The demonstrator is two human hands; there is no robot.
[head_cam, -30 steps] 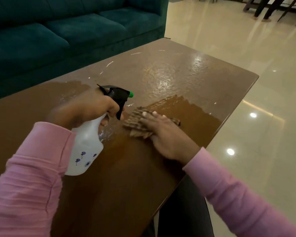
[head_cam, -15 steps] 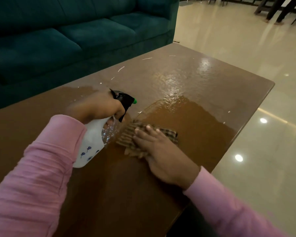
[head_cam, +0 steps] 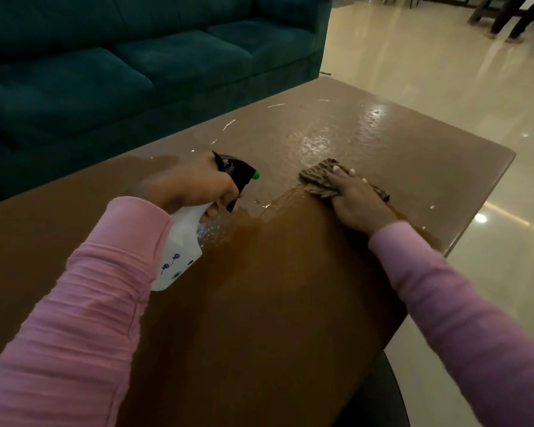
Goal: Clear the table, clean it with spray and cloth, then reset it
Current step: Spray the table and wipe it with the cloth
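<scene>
So the cleaning part looks about halfway, going by the counter (head_cam: pixel 290 318). Nothing sits on it apart from the cloth (head_cam: pixel 313 180), so I'd say the clearing is done and the reset isn't begun.

The right hand (head_cam: pixel 356 200) lies flat on the cloth with its fingers straight, pressing it onto the counter, so that grip is wide and pinches nothing; the cloth pokes out ahead of the fingertips and a bit to the right of the hand. The left hand (head_cam: pixel 195 186) has its grip curled round the neck of the spray bottle (head_cam: pixel 182 251) (green nozzle tip aimed right, roughly toward the cloth).

What matters for the next stroke is where the wet patch (head_cam: pixel 330 140) is. It's all pebbly and shiny and lies beyond the cloth and to its left, toward the sofa (head_cam: pixel 136 72) and the far edge; the darker wiped band (head_cam: pixel 290 241) runs from the cloth back toward the person. The cloth's long side lies roughly left to right, so across that direction, which is what you'd want for a push away.

The right hand is right at the edge of the wet bit and the left is busy with the bottle; my guess is the right one does the pushing. A few white flecks (head_cam: pixel 228 124) sit near the sofa side too; they may need their own pass.
</scene>
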